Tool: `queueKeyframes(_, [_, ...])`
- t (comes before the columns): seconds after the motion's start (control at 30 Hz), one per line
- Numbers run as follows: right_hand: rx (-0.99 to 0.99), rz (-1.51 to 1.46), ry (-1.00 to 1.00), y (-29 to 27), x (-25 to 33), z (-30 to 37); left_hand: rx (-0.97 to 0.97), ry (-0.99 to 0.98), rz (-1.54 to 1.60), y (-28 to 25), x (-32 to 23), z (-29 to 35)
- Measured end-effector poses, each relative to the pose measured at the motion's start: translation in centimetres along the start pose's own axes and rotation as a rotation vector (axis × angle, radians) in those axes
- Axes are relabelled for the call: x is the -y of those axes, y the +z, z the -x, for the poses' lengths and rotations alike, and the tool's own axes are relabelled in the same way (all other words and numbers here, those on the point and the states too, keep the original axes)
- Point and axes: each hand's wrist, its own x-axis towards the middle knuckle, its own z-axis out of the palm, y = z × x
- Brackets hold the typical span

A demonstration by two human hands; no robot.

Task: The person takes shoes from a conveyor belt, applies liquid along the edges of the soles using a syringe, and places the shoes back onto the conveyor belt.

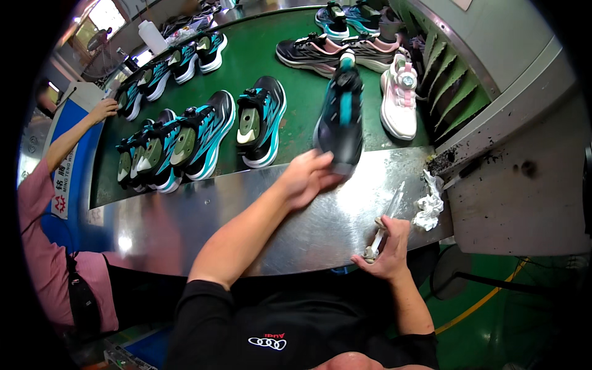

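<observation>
My left hand [306, 179] is at the toe of a black sneaker with a teal stripe [341, 120], its fingers closed around the toe end. The sneaker is smeared by motion and lies over the seam between green belt and metal edge. My right hand [390, 246] is closed around a clear, slim syringe [381, 233], held low over the metal edge with its thin tip pointing away from me. Beside it lies a crumpled white tissue [428, 202]. A white and pink sneaker [399, 98] stands to the right of the black one.
Several black and teal sneakers [265, 120] with olive inserts stand on the green belt [253, 61] at left. Dark and pink sneakers [311, 54] sit farther back. Green curtain strips [453, 86] hang at a machine opening on the right. A co-worker's hand [103, 110] touches shoes at far left.
</observation>
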Motion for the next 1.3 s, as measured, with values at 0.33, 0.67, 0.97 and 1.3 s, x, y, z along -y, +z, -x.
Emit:
queueKeyframes(0.33, [-0.006, -0.025, -0.011, -0.6, -0.9, -0.2, -0.338, 0.339, -0.524, -5.2, -1.6, 7.4])
queueKeyframes(0.67, [0.001, -0.025, 0.010, -0.3, 0.1, -0.1, -0.386, 0.687, -0.933, -8.4, -6.4, 1.3])
queueKeyframes(0.97, [0.005, -0.021, 0.044, -0.7, -0.1, 0.1, -0.433, 0.475, -0.502, -7.2, -9.1, 11.7])
queueKeyframes(1.3, [0.119, -0.209, 0.169, -1.7, -0.1, 0.9, -0.341, 0.259, -0.644, -4.0, -1.1, 18.9])
